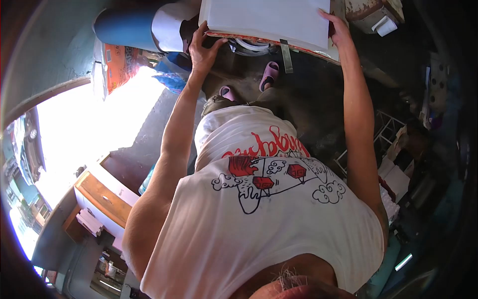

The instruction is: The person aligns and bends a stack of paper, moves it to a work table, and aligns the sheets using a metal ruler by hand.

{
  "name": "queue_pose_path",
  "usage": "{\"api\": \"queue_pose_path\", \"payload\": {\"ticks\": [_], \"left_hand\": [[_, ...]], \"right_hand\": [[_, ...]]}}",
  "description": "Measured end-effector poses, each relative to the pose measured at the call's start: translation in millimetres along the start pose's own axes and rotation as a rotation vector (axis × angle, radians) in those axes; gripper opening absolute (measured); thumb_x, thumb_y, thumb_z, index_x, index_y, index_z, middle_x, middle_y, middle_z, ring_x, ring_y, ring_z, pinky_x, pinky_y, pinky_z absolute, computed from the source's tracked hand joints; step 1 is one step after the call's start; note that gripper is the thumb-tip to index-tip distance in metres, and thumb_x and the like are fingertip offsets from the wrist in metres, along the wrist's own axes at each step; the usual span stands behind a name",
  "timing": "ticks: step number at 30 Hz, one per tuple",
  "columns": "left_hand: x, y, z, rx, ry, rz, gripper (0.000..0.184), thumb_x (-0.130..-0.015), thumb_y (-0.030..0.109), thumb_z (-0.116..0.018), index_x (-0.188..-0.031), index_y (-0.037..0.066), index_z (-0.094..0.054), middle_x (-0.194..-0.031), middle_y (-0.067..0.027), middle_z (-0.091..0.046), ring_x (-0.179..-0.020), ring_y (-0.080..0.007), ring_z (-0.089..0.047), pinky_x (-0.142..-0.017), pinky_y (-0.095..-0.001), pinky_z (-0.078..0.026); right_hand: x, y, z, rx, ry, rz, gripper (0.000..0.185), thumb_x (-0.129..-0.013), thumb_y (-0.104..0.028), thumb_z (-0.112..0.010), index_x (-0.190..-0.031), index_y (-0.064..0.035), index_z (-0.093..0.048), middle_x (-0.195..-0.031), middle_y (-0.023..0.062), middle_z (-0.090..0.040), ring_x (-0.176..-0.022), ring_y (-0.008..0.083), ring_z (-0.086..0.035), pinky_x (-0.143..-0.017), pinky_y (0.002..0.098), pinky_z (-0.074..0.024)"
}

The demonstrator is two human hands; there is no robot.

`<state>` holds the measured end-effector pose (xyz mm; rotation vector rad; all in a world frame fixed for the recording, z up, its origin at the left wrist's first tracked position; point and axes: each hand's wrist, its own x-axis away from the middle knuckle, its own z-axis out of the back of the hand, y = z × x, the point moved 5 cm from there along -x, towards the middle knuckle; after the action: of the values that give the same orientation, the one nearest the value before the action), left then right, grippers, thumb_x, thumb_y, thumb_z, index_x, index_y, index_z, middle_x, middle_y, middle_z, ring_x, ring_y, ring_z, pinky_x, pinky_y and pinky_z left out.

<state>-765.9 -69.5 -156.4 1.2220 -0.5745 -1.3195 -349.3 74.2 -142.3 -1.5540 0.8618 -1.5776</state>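
A large flat white stack of what look like paper sheets (269, 20) lies at the top of the head view, with a red-orange edge below it. My left hand (203, 54) grips its near left corner, fingers at the side and thumb along the front edge. On the right side, my right hand (339, 31) holds the edge, thumb on the white surface and the other fingers mostly hidden. A narrow metal strip (287, 56) hangs from the front edge. Beneath it are whitish coiled cables or tubes (250, 47), partly covered.
A blue and white cylinder (130, 27) is at the upper left, above an orange printed bag (121, 64). A worn box (371, 14) stands right of the stack. Wooden drawers (102, 198) are at the lower left; a metal rack (386, 130) is at the right.
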Motion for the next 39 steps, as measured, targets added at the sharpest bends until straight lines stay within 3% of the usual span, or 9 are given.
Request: {"api": "queue_pose_path", "payload": {"ticks": [3, 12, 16, 19, 24, 27, 29, 33, 39], "left_hand": [[-4.4, 1.4, -16.2, -0.1, 0.155, -0.079, 0.055, -0.068, 0.019, -0.087, -0.114, 0.0, -0.062, -0.113, -0.0139, -0.063, -0.103, -0.0279, -0.063, -0.086, -0.0361, -0.053], [-2.9, 1.0, -16.5, -0.02, 0.28, -0.049, 0.05, -0.065, 0.02, -0.087, -0.109, 0.005, -0.069, -0.11, -0.0121, -0.067, -0.099, -0.0283, -0.064, -0.086, -0.0368, -0.052], [-5.0, -4.8, -16.0, 0.036, 0.262, -0.024, 0.043, -0.068, 0.016, -0.085, -0.106, 0.003, -0.07, -0.11, -0.0129, -0.067, -0.096, -0.0241, -0.066, -0.086, -0.0334, -0.052], [-5.8, -7.3, -14.4, 0.062, 0.247, -0.039, 0.044, -0.072, 0.011, -0.082, -0.114, 0.01, -0.07, -0.109, -0.0113, -0.068, -0.094, -0.0235, -0.067, -0.085, -0.0317, -0.052], [-6.8, -21.0, -11.0, 0.127, 0.214, 0.037, 0.03, -0.077, 0.006, -0.077, -0.107, 0.002, -0.071, -0.107, -0.0128, -0.07, -0.094, -0.0198, -0.067, -0.086, -0.0295, -0.05], [-5.5, -22.2, -5.6, 0.088, 0.177, 0.109, 0.021, -0.082, 0.005, -0.073, -0.102, 0.0, -0.072, -0.104, -0.0136, -0.07, -0.09, -0.0201, -0.067, -0.084, -0.03, -0.051], [-6.2, -32.7, -0.1, -0.014, 0.148, 0.039, 0.023, -0.083, 0.006, -0.071, -0.105, 0.0, -0.07, -0.108, -0.0132, -0.068, -0.095, -0.0239, -0.065, -0.085, -0.0325, -0.051], [24.7, 77.7, 5.0, -0.474, 0.383, -0.279, 0.055, -0.072, 0.019, -0.083, -0.122, 0.012, -0.059, -0.121, -0.0179, -0.05, -0.114, -0.0354, -0.045, -0.095, -0.0481, -0.037], [42.3, 174.2, -133.0, -0.737, 0.005, -0.778, 0.077, -0.066, 0.043, -0.084, -0.133, 0.027, -0.049, -0.138, -0.0176, -0.034, -0.131, -0.0379, -0.03, -0.105, -0.06, -0.023]], "right_hand": [[-7.0, 1.1, 2.0, 0.012, -0.02, 0.008, 0.048, -0.072, -0.034, -0.08, -0.107, -0.0052, -0.066, -0.089, 0.0042, -0.067, -0.081, 0.0146, -0.064, -0.054, 0.0329, -0.0461], [-0.5, -5.4, -1.5, -0.181, 0.02, -0.001, 0.041, -0.078, -0.018, -0.077, -0.113, -0.0012, -0.063, -0.105, 0.0086, -0.068, -0.099, 0.0225, -0.064, -0.085, 0.0339, -0.0495], [7.3, -10.0, -7.0, -0.169, 0.016, 0.01, 0.042, -0.078, -0.018, -0.077, -0.114, -0.0012, -0.063, -0.106, 0.0087, -0.068, -0.099, 0.022, -0.063, -0.085, 0.0343, -0.0493], [7.9, -9.2, -6.1, -0.153, 0.014, 0.029, 0.04, -0.077, -0.022, -0.078, -0.109, -0.0027, -0.064, -0.1, 0.0072, -0.068, -0.091, 0.0191, -0.065, -0.073, 0.0337, -0.0507], [-3.9, -0.3, -2.0, -0.049, -0.035, 0.059, 0.037, -0.075, -0.035, -0.078, -0.095, -0.007, -0.066, -0.078, 0.0021, -0.067, -0.064, 0.0138, -0.062, -0.049, 0.0313, -0.0417], [1.1, -2.0, -7.7, -0.232, 0.112, 0.046, 0.035, -0.074, -0.013, -0.076, -0.104, 0.0014, -0.065, -0.086, 0.0099, -0.067, -0.076, 0.0229, -0.064, -0.068, 0.0346, -0.0518], [6.0, -3.4, -17.2, -0.317, 0.016, -0.044, 0.033, -0.074, -0.012, -0.076, -0.102, 0.0024, -0.065, -0.087, 0.0104, -0.067, -0.076, 0.0241, -0.065, -0.068, 0.0346, -0.0519], [4.8, -6.3, -20.7, -0.345, 0.037, 0.042, 0.03, -0.074, -0.01, -0.075, -0.1, 0.0029, -0.067, -0.085, 0.0101, -0.068, -0.073, 0.0239, -0.065, -0.067, 0.0355, -0.0524], [20.8, -17.4, -28.7, -0.299, 0.113, -0.017, 0.034, -0.072, -0.009, -0.077, -0.102, 0.0046, -0.068, -0.092, 0.0118, -0.07, -0.08, 0.0235, -0.067, -0.069, 0.0355, -0.0537]]}}
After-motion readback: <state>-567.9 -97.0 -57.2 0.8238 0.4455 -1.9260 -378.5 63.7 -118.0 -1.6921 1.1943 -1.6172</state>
